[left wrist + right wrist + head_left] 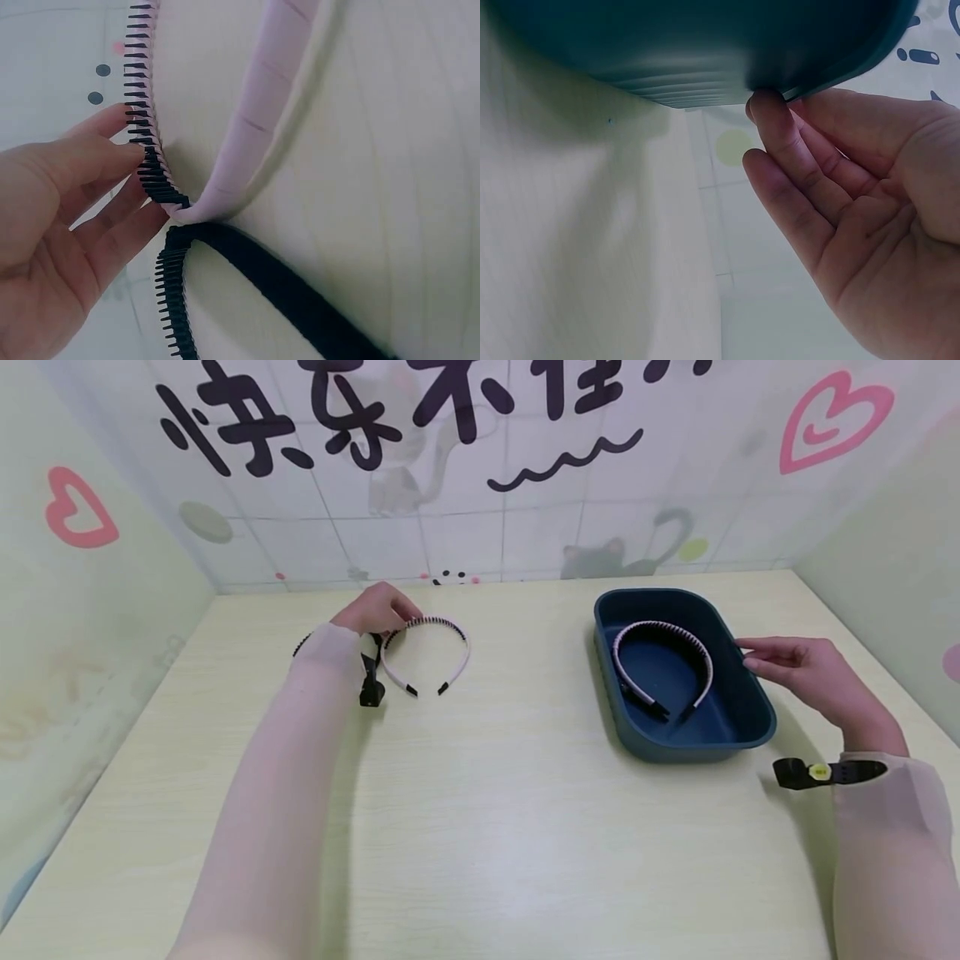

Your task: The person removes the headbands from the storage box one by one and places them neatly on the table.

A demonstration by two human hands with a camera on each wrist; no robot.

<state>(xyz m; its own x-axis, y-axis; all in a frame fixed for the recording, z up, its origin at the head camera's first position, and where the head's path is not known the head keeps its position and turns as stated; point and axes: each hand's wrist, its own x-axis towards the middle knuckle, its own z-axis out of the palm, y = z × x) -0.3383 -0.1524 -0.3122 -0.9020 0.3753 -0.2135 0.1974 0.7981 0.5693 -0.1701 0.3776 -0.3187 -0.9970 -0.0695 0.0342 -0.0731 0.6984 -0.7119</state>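
Note:
A pale pink headband (467, 653) with black comb teeth lies on the table at centre left. My left hand (377, 607) pinches its toothed band between thumb and fingers, as the left wrist view shows. Right beside it is a black headband (262, 274), mostly hidden by my left forearm in the head view. On the right, my right hand (813, 675) pinches the rim of a dark blue plastic box (686, 753). Another pink headband (707, 668) lies inside that box, its black-tipped ends toward me.
The light wood-grain table (480, 827) is bounded at the back by a white printed wall (465, 543). Side panels stand at left and right. Each wrist carries a black strap, such as the right strap (858, 772).

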